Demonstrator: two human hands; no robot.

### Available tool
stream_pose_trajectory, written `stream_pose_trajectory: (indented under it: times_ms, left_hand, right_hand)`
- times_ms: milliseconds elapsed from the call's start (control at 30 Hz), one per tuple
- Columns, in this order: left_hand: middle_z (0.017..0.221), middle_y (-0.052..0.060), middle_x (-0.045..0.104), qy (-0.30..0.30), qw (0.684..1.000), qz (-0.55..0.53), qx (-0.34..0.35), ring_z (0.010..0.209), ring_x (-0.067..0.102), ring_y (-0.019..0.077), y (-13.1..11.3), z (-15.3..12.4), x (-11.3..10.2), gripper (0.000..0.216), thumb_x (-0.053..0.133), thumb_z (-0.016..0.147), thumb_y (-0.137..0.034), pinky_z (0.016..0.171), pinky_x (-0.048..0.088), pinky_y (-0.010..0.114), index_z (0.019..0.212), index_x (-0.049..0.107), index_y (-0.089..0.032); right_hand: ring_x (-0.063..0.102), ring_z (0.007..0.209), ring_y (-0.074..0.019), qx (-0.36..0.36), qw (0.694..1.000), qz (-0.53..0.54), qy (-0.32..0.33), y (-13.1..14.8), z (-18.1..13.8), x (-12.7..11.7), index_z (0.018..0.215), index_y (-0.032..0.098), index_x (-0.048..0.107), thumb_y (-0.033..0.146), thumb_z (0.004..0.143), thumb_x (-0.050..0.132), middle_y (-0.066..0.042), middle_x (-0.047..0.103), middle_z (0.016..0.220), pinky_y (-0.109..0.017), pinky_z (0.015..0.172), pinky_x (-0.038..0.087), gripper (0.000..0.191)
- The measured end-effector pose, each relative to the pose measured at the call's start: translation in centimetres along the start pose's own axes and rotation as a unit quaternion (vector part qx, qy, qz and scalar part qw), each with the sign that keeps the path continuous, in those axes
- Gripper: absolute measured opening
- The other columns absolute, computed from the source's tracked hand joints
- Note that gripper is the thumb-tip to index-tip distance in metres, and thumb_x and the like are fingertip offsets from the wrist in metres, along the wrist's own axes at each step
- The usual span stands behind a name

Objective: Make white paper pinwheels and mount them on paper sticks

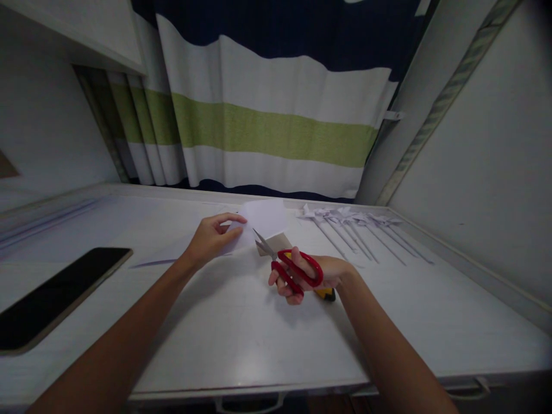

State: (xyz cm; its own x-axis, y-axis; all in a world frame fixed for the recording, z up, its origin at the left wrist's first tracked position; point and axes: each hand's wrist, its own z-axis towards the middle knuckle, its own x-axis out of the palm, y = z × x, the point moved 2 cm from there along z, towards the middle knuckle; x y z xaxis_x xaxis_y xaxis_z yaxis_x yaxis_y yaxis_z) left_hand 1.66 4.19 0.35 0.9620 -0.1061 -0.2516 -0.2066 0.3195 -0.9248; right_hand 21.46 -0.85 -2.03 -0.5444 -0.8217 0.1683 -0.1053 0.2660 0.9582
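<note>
My left hand [215, 236] pinches a white sheet of paper [267, 215] by its left side, thumb and fingers at the edge. In my right hand [302, 276] are red-handled scissors [310, 268], fingers through the loops. Their blades are parted and point up and left toward the paper, close to its lower edge; whether they touch it I cannot tell. Under the blades lies a small greyish-beige piece [281, 240], partly covered. A yellow and black object [326, 294] shows beneath my right hand, mostly hidden.
Several white paper flowers on thin stems [349, 218] lie in a row at the back right of the white table [241, 345]. A black phone [60, 293] lies at the left, near more white paper [129, 221]. A striped curtain [276, 132] hangs behind.
</note>
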Motion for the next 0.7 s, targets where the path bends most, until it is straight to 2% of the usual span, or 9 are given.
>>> stream_pose_trajectory:
  times_ms: [333,700]
  left_hand:
    - [0.063,-0.003,0.059,0.046,0.997,-0.066,-0.020,0.044,0.049,0.0044,0.7,-0.2,1.2,0.027,0.064,0.063,-0.025,0.037,0.035,0.011,0.087,0.057,-0.015]
    - [0.059,-0.002,0.061,0.003,0.995,-0.094,-0.019,0.049,0.055,0.0076,0.8,-0.6,2.1,0.021,0.064,0.063,-0.025,0.042,0.041,0.013,0.081,0.059,-0.014]
  right_hand:
    - [0.048,0.052,-0.0081,-0.058,0.997,0.025,-0.040,-0.2,1.2,0.4,0.095,0.009,0.047,0.069,0.070,0.025,-0.002,0.047,0.066,-0.021,0.046,0.032,0.068]
    - [0.045,0.053,-0.0084,-0.094,0.994,0.025,-0.055,0.1,1.8,1.1,0.093,0.010,0.046,0.071,0.067,0.026,-0.003,0.049,0.066,-0.021,0.046,0.033,0.069]
